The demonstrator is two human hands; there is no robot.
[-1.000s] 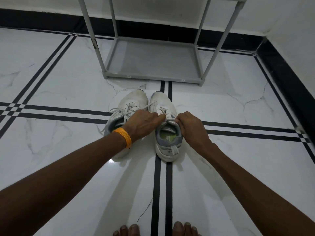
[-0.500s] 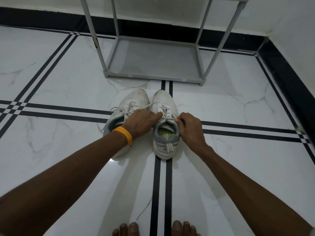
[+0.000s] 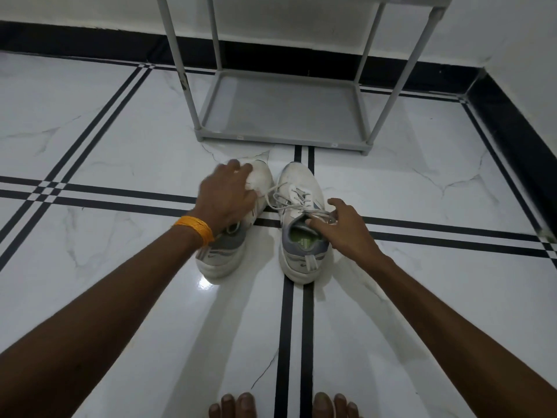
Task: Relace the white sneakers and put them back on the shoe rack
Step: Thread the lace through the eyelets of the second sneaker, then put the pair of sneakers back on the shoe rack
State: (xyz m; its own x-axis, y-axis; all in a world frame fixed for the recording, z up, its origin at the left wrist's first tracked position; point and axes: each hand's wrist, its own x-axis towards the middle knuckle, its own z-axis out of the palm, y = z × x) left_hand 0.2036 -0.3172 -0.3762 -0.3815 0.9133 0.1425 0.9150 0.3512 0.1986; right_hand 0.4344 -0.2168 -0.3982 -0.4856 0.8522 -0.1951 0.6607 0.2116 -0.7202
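Two white sneakers with grey heels stand side by side on the floor, toes toward the grey shoe rack (image 3: pixel 280 141). My left hand (image 3: pixel 224 196) lies spread over the front of the left sneaker (image 3: pixel 218 256), covering its laces; it looks blurred. My right hand (image 3: pixel 346 227) is open, with its fingertips touching the collar of the right sneaker (image 3: pixel 301 260). That sneaker's white laces (image 3: pixel 286 203) are threaded through its eyelets, with loose ends trailing left toward the other sneaker.
The rack's bottom shelf (image 3: pixel 283 107) is bare, and its thin legs rise out of view. Shiny white marble floor (image 3: pixel 120 146) with black stripes surrounds the shoes. A black skirting and white walls close the back and right. My bare toes (image 3: pixel 238 405) show at the bottom edge.
Both hands let go of the right sneaker's laces. My left hand moved left onto the left sneaker. My right hand opened beside the right sneaker's collar. The view tilted up slightly.
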